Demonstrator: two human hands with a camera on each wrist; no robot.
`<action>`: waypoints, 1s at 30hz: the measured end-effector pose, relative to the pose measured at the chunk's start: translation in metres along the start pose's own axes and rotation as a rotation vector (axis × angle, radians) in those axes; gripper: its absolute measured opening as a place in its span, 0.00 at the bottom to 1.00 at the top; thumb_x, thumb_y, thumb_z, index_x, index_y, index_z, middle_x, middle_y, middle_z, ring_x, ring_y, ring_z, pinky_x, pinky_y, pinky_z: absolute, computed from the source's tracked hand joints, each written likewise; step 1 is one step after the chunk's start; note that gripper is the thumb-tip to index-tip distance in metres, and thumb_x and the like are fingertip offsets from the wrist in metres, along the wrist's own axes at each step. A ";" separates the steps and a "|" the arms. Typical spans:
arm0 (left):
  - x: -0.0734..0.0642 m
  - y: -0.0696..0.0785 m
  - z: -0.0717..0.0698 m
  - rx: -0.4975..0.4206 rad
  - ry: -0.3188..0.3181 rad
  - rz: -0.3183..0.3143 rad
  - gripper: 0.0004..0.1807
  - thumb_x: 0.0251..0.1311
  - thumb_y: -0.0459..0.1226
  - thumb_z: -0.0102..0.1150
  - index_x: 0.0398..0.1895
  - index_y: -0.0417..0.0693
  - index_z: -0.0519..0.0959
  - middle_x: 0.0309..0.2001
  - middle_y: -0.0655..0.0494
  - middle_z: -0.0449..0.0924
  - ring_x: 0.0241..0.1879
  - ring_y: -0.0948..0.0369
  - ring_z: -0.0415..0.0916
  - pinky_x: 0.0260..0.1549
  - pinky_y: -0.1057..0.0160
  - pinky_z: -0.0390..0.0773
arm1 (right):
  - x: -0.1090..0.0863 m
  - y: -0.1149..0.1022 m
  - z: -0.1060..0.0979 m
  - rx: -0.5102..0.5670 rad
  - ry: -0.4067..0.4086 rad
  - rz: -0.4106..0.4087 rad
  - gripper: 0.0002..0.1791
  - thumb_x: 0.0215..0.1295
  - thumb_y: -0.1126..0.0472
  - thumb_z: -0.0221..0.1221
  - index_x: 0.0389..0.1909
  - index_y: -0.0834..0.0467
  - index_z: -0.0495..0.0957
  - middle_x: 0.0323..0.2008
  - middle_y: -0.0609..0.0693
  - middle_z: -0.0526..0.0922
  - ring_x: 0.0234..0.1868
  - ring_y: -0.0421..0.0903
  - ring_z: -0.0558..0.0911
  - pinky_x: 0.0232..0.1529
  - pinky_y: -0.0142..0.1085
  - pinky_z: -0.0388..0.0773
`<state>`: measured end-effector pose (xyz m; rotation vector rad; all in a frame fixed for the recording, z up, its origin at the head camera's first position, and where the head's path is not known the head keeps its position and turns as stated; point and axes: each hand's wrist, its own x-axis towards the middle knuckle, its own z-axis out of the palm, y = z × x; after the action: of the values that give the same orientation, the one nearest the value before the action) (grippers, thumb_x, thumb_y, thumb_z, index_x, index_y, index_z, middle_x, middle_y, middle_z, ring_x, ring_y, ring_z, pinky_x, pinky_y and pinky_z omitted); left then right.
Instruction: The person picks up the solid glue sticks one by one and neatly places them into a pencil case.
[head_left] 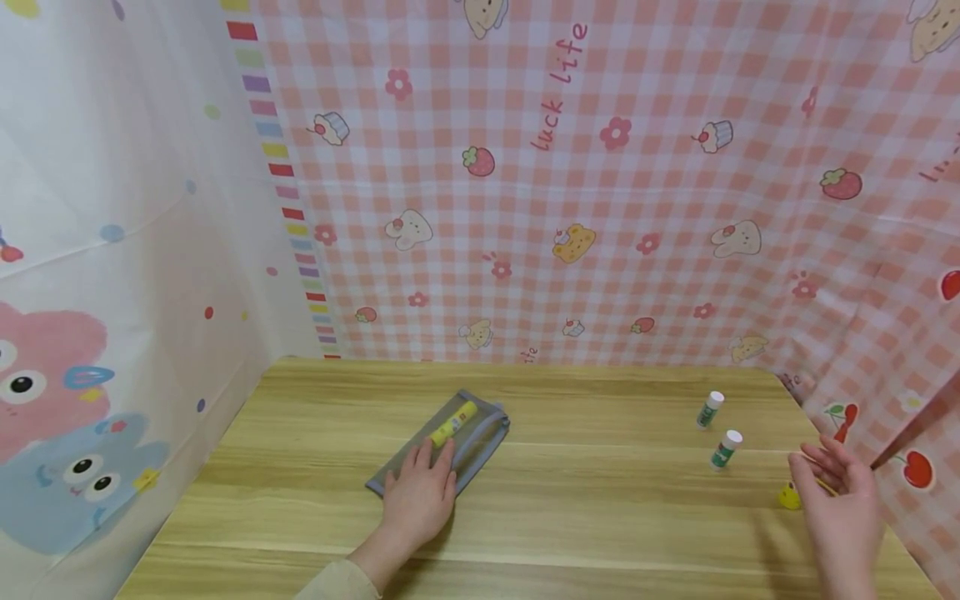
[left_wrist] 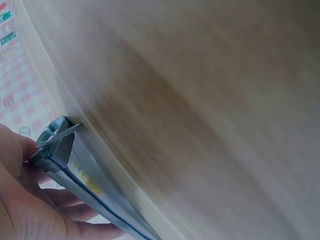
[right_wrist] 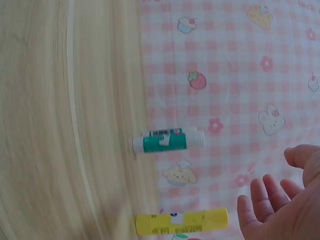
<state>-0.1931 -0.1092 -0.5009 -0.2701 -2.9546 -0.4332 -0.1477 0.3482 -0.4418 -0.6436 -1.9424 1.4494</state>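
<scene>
A grey mesh zip pouch (head_left: 397,475) lies on the table, and a yellow glue stick (head_left: 459,417) shows through its mesh. My left hand (head_left: 422,496) rests on the pouch with outstretched fingers, the fingertips at the glue stick's near end. In the left wrist view, the thumb lies by the pouch's zip end (left_wrist: 55,150). My right hand (head_left: 843,492) hovers with loosely bent fingers and holds nothing. Another yellow glue stick (right_wrist: 181,221) stands beside it, apart from the fingers and partly hidden in the head view. Two white-capped green glue sticks (head_left: 726,450) (head_left: 709,410) stand farther back.
The wood-grain table (head_left: 585,517) ends at a pink checked cloth (head_left: 525,208) behind it. More checked cloth hangs along the right side. A white cloth (head_left: 150,208) with cartoon prints hangs at the left.
</scene>
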 end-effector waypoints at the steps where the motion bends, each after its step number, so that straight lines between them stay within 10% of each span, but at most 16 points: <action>1: 0.000 0.000 0.000 0.001 0.000 0.000 0.26 0.72 0.45 0.49 0.70 0.49 0.70 0.67 0.36 0.66 0.65 0.37 0.65 0.52 0.25 0.64 | 0.001 0.000 -0.001 -0.006 0.014 -0.010 0.22 0.64 0.65 0.64 0.59 0.52 0.75 0.33 0.23 0.77 0.35 0.22 0.76 0.37 0.12 0.69; 10: 0.000 0.000 -0.001 0.005 0.003 0.003 0.26 0.71 0.44 0.49 0.70 0.49 0.71 0.67 0.36 0.67 0.65 0.37 0.65 0.52 0.25 0.65 | 0.010 0.008 -0.010 -0.118 0.098 0.032 0.28 0.66 0.54 0.63 0.67 0.52 0.72 0.40 0.23 0.74 0.40 0.21 0.71 0.48 0.16 0.66; 20: 0.001 0.001 -0.003 0.005 0.005 0.002 0.26 0.71 0.44 0.50 0.70 0.49 0.70 0.67 0.36 0.67 0.64 0.38 0.65 0.52 0.25 0.65 | 0.024 0.022 -0.015 -0.256 0.008 0.168 0.39 0.68 0.47 0.59 0.75 0.57 0.58 0.68 0.53 0.67 0.59 0.41 0.68 0.68 0.38 0.62; 30: -0.001 0.003 -0.005 0.004 0.011 0.010 0.25 0.70 0.43 0.51 0.69 0.49 0.71 0.67 0.35 0.67 0.64 0.38 0.66 0.51 0.25 0.65 | 0.030 0.046 -0.017 -0.204 -0.058 0.203 0.42 0.68 0.50 0.61 0.76 0.61 0.55 0.50 0.35 0.67 0.50 0.33 0.67 0.53 0.17 0.63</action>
<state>-0.1914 -0.1083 -0.4959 -0.2806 -2.9416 -0.4262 -0.1553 0.3937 -0.4771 -0.9239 -2.1399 1.4119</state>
